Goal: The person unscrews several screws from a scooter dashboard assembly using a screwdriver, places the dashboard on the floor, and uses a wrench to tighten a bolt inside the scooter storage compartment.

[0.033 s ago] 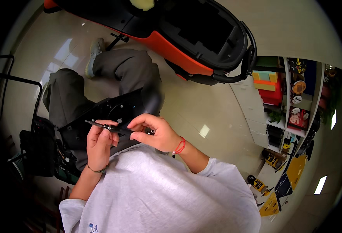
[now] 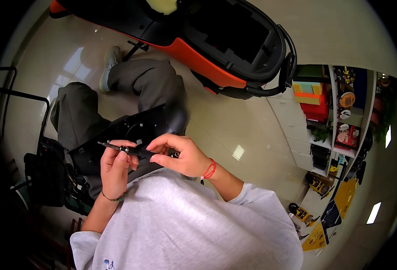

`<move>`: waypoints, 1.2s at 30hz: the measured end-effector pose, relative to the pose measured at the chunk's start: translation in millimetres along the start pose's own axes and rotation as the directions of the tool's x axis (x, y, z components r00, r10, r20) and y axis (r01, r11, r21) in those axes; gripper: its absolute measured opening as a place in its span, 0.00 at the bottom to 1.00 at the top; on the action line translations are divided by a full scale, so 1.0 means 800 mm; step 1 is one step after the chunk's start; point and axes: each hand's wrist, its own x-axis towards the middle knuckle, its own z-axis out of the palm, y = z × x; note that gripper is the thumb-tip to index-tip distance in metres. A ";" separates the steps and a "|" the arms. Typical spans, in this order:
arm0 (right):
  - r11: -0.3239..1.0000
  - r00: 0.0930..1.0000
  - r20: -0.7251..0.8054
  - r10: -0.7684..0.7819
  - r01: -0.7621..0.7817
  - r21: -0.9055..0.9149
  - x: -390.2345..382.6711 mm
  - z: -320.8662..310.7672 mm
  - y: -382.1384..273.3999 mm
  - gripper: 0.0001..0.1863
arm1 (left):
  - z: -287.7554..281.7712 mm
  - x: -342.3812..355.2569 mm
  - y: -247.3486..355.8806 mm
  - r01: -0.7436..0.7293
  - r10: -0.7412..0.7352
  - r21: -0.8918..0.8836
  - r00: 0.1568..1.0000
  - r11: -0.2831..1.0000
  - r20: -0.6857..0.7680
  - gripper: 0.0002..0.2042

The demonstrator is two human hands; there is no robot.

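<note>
Both hands are in front of my lap on one slim tool that looks like a screwdriver (image 2: 142,152), with a black handle and a thin metal shaft pointing left. My left hand (image 2: 115,173) pinches it at the metal collar, where shaft and handle meet. The fingers and thumb of my right hand (image 2: 182,155) close round the handle's rear end, partly hiding it. Under the hands, a large black plastic panel (image 2: 135,126) with small holes lies tilted across my thighs. The shaft's tip is apart from any screw that I can see.
An orange and black scooter (image 2: 198,54) stands ahead, its seat compartment uncovered. Black metal tubing (image 2: 27,93) and a dark bag-like object (image 2: 45,175) are at the left. White drawers (image 2: 284,112) and shelves with boxes stand at the right, near small yellow model vehicles (image 2: 299,212).
</note>
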 end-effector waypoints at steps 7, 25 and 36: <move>0.981 0.883 -0.444 -0.152 0.079 -0.180 0.048 -0.107 -0.082 0.10 | 0.017 0.017 0.021 -0.019 0.003 0.389 0.999 0.921 0.042 0.11; 0.096 0.845 -0.413 0.340 -0.468 -0.878 0.330 -0.407 0.005 0.12 | -0.028 -0.032 0.010 0.157 0.023 0.538 0.949 0.828 -0.313 0.05; -0.052 0.890 -0.091 0.446 -0.075 -0.996 0.385 -0.541 0.222 0.11 | -0.025 -0.002 0.009 0.225 -0.031 0.529 0.936 0.818 -0.350 0.06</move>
